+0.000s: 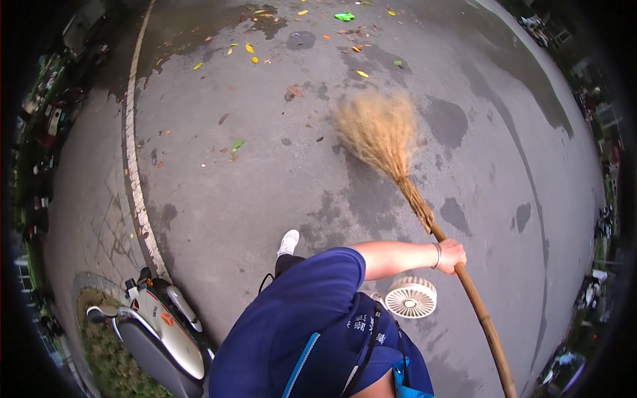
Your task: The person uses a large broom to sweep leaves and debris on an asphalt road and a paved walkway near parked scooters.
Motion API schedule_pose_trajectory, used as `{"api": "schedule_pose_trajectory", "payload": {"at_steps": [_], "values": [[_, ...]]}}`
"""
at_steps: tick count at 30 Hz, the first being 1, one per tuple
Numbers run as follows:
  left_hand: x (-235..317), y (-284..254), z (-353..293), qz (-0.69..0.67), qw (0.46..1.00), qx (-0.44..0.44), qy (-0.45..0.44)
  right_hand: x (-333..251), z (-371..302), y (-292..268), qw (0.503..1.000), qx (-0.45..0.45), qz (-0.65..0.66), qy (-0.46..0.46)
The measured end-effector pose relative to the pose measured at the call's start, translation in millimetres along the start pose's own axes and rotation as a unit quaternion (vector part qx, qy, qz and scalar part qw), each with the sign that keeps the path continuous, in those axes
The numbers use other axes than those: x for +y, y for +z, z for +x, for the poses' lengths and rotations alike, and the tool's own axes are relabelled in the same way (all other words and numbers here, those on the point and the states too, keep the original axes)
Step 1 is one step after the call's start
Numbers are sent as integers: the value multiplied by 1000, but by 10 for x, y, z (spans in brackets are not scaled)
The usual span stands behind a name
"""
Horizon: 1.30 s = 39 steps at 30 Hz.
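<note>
My left hand (pixel 452 256) is closed around the bamboo handle (pixel 488 325) of a straw broom, with a thin bracelet at the wrist. That arm reaches across to the right in front of my body. The handle slants from the lower right edge up to the bound neck, and the tan bristles (pixel 379 129) fan out over the grey pavement, blurred at their tips. My right hand is out of the picture; only a bit of skin below a blue sleeve shows at the lower edge. A round white portable fan (pixel 411 297) sits just below my left forearm.
Yellow leaves (pixel 249 48) and brown ones are scattered ahead, with a crumpled bright green piece (pixel 344 16) farther off. A white-and-grey scooter (pixel 166 325) stands at the lower left beside a planted bed (pixel 109 358). A white line (pixel 133 152) runs along the left. Wet patches darken the pavement.
</note>
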<state>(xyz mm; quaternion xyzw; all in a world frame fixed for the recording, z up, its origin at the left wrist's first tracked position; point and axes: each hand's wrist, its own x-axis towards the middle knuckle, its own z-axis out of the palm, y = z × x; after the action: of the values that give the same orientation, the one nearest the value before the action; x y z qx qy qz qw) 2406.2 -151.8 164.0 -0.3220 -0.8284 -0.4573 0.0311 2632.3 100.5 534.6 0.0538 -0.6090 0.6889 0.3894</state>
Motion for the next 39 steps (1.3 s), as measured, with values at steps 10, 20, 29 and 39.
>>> {"api": "schedule_pose_trajectory", "payload": {"at_steps": [10, 20, 29, 39], "values": [[-1546, -569, -3847, 41, 936, -23, -348, 2253, -1314, 1601, 966, -86, 38, 240], [-1304, -2245, -3333, 154, 924, -165, -308, 2377, -1469, 1242, 946, 49, 138, 288], [-1819, -1633, 104, 41, 995, -79, 52, 864, -911, 2468, 993, 92, -3, -77], [-4223, -2399, -1574, 170, 926, -113, -318, 4291, 130, 3951, 969, -19, 141, 202]]}}
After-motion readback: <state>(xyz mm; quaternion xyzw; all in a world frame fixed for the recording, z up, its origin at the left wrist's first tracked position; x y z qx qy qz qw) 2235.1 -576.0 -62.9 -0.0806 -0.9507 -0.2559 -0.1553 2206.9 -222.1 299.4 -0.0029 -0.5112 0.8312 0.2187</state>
